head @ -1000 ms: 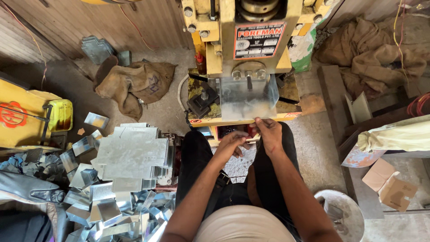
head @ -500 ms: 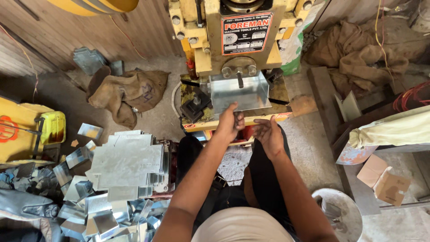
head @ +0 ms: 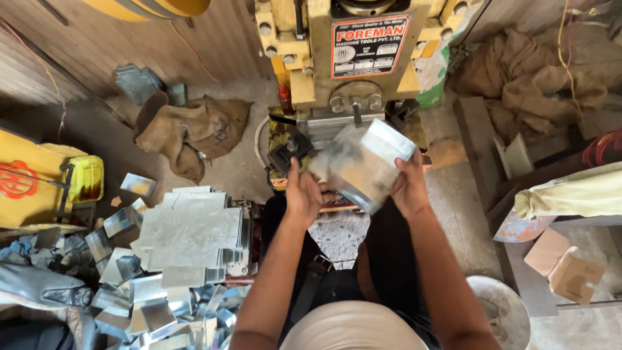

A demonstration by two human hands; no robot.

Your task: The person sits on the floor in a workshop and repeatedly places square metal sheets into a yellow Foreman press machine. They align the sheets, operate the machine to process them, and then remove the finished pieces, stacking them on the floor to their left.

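I hold a folded sheet-metal piece (head: 366, 165), shaped like a shallow box, just in front of the yellow press machine (head: 324, 65). My left hand (head: 302, 192) grips its left side and my right hand (head: 407, 186) grips its right edge. The piece is tilted and blurred by motion. It hangs above my lap, at the front of the press bed (head: 288, 139).
A stack of flat cut metal blanks (head: 191, 230) lies to my left, with several bent pieces (head: 129, 298) heaped below it. Burlap sacks (head: 194, 133) lie on the floor, a yellow container (head: 39, 178) at far left, a white bucket (head: 502, 311) and cardboard box (head: 564, 266) at right.
Both hands have lifted the metal piece off the press bed and pulled it toward me, tilting it. The view has moved closer to the machine.
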